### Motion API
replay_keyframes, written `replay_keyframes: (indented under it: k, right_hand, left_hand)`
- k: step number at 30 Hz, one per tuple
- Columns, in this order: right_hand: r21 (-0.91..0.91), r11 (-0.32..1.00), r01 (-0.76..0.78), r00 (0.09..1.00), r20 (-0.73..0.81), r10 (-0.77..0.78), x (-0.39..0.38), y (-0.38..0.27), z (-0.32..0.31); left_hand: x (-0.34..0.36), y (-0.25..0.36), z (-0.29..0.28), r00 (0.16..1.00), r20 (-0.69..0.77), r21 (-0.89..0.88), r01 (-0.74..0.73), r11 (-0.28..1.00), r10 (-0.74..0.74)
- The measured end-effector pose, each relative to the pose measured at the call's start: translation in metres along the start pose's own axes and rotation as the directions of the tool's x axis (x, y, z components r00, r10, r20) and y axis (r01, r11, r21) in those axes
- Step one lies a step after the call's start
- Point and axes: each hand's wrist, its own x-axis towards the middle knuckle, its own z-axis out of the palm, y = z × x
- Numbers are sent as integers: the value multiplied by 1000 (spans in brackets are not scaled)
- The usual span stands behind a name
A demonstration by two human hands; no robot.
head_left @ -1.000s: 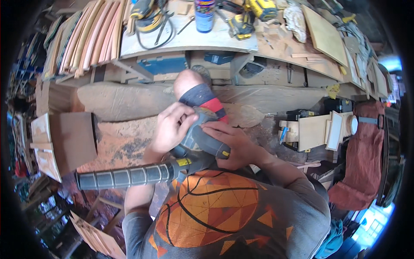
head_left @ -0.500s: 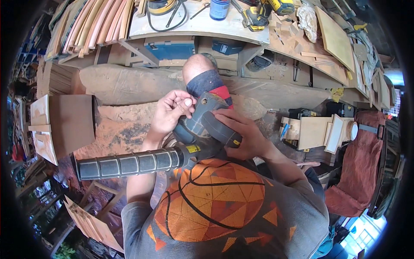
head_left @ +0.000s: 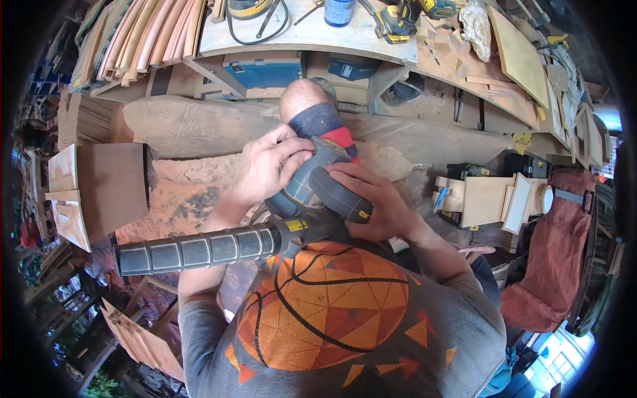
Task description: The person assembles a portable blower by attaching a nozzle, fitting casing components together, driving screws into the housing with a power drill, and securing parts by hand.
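A dark grey blower (head_left: 312,192) with a long ribbed nozzle tube (head_left: 199,251) rests against my lap and shirt, its tube pointing left. My right hand (head_left: 375,205) is wrapped round the right side of its body. At the blower's far end, my left hand (head_left: 275,162) has thumb and fingers pinched together, touching the rim. Whatever lies between those fingertips, if anything, is hidden. Just beyond the blower is my bare knee (head_left: 304,98), above a dark blue and red cloth band (head_left: 325,129).
A workbench (head_left: 308,36) ahead carries a blue can (head_left: 338,12), yellow-black power tools (head_left: 396,23) and wood scraps. Long slabs of wood (head_left: 199,126) lie beneath it. Wood strips (head_left: 149,36) are stacked at far left. A red-brown cloth (head_left: 554,259) hangs at right.
My left hand has moved slightly right and inward, its fingers now over the round fitting at the blower's far end. My right hand keeps its hold.
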Motion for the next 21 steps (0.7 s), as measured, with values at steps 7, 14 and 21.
replay_keyframes:
  k: [7, 14, 21]
  right_hand:
    - [-3, 1000, 13, 1000, 0, -13, -1, 3, 3]
    - [-6, 1000, 19, 1000, -3, -19, -1, 6, 3]
    - [25, 998, 64, 998, 12, -64, 5, 7, -2]
  left_hand:
    - [8, -7, -11, 983, 134, 71, -136, 988, 126]
    - [8, -3, -9, 983, 174, 100, -80, 992, 61]
    - [10, -12, -20, 968, 182, 142, -202, 969, 175]
